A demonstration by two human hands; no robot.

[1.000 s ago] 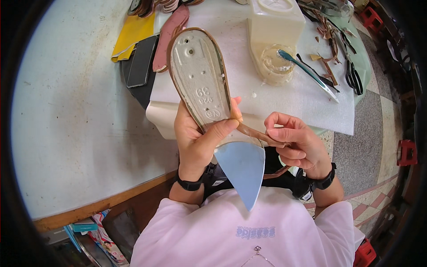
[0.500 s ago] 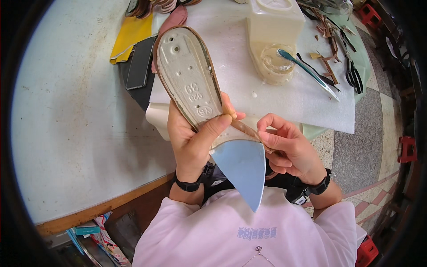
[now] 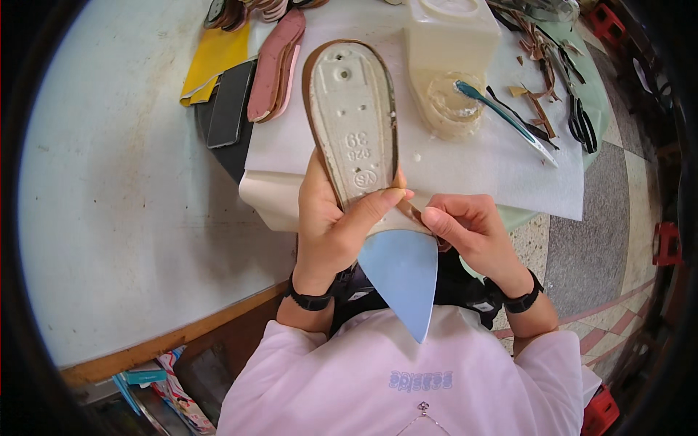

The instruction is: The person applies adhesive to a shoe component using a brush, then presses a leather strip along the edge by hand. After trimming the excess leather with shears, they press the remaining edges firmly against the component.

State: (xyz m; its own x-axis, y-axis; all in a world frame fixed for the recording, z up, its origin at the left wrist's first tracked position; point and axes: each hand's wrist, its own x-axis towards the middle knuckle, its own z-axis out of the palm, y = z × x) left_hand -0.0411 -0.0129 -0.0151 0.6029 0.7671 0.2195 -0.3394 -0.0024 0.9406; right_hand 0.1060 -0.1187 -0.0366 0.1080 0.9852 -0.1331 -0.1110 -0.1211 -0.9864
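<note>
My left hand [image 3: 331, 225] grips a shoe insole [image 3: 354, 116] across its narrow waist, thumb on the face turned to me. The heel end points away and is off-white, moulded, with small holes and a brown rim. Toward my body the insole ends in a pale blue pointed toe part [image 3: 402, 272]. At its right edge, my right hand [image 3: 472, 229] pinches a thin brown strip [image 3: 411, 210] between thumb and curled fingers. The strip runs from beside my left fingertips to my right thumb; its far end is hidden.
Beyond the insole stand a cream plastic container [image 3: 451, 43] and a crusted paste pot [image 3: 454, 109] with a blue-and-white brush [image 3: 505, 123] across it. Scissors [image 3: 582, 127] and brown scraps lie at right. Pink insoles [image 3: 278, 65], a dark phone [image 3: 231, 105] and yellow material [image 3: 216, 62] lie at left.
The insole and my left hand have shifted right, and the insole stands more upright. My hands are closer together, with less strip showing between them. The pink insoles behind are now uncovered.
</note>
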